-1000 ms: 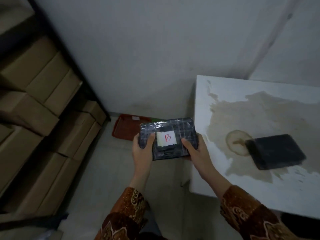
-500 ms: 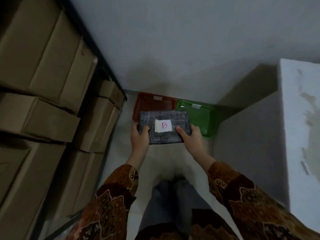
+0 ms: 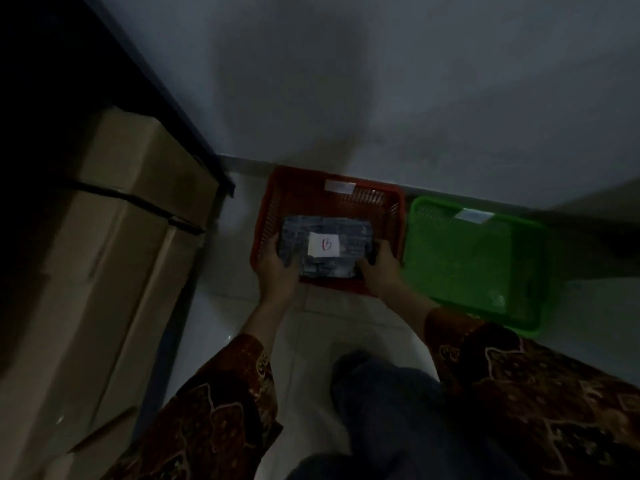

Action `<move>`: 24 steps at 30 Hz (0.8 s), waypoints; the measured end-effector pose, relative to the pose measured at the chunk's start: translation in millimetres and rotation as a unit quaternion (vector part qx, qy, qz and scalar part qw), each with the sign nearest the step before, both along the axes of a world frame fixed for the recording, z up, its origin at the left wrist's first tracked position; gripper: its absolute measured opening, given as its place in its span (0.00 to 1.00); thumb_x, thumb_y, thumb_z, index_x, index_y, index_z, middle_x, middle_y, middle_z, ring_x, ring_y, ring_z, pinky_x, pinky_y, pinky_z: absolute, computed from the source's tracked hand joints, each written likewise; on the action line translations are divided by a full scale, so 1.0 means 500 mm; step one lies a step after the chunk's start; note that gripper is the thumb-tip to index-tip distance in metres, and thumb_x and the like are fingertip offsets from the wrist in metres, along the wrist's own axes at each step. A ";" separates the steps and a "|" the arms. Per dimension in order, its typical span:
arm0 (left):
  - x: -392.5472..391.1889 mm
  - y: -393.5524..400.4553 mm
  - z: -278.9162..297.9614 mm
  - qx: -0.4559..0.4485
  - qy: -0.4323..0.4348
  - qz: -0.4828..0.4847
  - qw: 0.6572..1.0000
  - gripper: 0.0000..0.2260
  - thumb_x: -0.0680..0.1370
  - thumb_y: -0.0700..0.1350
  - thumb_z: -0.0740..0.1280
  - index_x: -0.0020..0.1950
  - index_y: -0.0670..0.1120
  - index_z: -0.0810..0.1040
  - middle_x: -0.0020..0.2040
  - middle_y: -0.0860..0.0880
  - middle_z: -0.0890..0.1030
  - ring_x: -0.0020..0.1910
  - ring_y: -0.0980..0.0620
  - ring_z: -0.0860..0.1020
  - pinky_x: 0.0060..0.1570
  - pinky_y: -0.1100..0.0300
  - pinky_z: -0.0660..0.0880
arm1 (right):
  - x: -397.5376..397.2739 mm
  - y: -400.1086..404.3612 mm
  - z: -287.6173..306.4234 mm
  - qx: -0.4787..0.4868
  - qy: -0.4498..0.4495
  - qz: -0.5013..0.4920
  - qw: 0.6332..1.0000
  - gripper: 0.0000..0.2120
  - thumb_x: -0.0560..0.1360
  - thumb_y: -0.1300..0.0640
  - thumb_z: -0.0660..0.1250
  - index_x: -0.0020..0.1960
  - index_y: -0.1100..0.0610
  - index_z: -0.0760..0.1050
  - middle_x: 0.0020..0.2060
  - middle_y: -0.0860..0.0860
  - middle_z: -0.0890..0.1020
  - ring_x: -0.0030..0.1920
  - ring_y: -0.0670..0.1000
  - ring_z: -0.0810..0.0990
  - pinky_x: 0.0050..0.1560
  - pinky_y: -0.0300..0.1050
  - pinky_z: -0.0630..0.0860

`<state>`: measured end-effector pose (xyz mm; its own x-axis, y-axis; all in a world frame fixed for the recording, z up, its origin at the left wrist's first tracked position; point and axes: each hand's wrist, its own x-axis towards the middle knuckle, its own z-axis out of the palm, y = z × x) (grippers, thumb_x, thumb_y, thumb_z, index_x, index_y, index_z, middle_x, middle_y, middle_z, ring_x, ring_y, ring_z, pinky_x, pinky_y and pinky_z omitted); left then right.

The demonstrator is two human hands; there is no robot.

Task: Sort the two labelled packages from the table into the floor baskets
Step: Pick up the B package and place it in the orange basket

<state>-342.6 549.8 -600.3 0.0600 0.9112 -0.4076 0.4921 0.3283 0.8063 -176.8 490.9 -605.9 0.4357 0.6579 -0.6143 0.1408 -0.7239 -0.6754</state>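
Red plastic basket [image 3: 268, 216] is sitting on the floor against the wall, green basket [image 3: 519, 306] touching it on its right side. Person is bending over, holding a dark shrink-wrapped package [image 3: 349, 233] inside the mouth of the red basket; whether it is resting on the bottom yet, cannot tell. Left hand [image 3: 275, 268] is clamping the package's left end, thumb on top, fingers hidden under it. Right hand [image 3: 379, 271] is doing the same on the right end. Two-handed end grip is likely keeping the package flat and label-up while it is being lowered between the basket walls.

White paper label [image 3: 323, 244] on the package top is reading "B" in red marker. Each basket is carrying a pale tag on its far rim, red basket tag [image 3: 340, 186] and green basket tag [image 3: 473, 215], both too blurred to read, so which letter belongs to which basket cannot be confirmed. Green basket is looking empty.

Cardboard boxes [image 3: 114, 258] are stacked on a dark rack at left, well apart from the hands. Table and second package are not showing. Judging from this, first package is nearly placed, second one not yet sorted.
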 end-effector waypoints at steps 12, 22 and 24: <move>0.035 0.123 -0.377 0.037 0.016 -0.154 0.987 0.24 0.81 0.39 0.57 0.77 0.43 0.57 0.74 0.44 0.66 0.71 0.47 0.66 0.74 0.52 0.61 | 0.042 0.093 -0.322 -0.003 0.092 -0.016 0.996 0.27 0.78 0.59 0.63 0.74 0.58 0.59 0.71 0.58 0.69 0.68 0.60 0.69 0.70 0.58 0.67; -0.005 0.013 -0.076 0.091 0.182 -0.288 0.936 0.18 0.78 0.38 0.60 0.68 0.40 0.71 0.60 0.37 0.78 0.57 0.41 0.76 0.56 0.52 0.73 | 0.011 -0.042 -0.020 -0.015 -0.058 0.125 0.990 0.16 0.76 0.62 0.64 0.63 0.65 0.72 0.60 0.62 0.78 0.60 0.60 0.76 0.62 0.47 0.71; 0.000 -0.024 0.044 0.097 0.250 -0.345 0.899 0.16 0.78 0.42 0.60 0.65 0.41 0.73 0.56 0.39 0.79 0.54 0.42 0.76 0.54 0.51 0.73 | 0.009 -0.080 0.092 0.009 -0.092 0.185 0.978 0.14 0.76 0.64 0.63 0.61 0.66 0.74 0.57 0.62 0.79 0.57 0.60 0.77 0.59 0.51 0.73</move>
<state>-342.6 538.0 -578.5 0.4922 0.7844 -0.3774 0.8416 -0.3180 0.4365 -172.3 450.6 -559.9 0.2678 0.8010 -0.5354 0.5111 -0.5892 -0.6258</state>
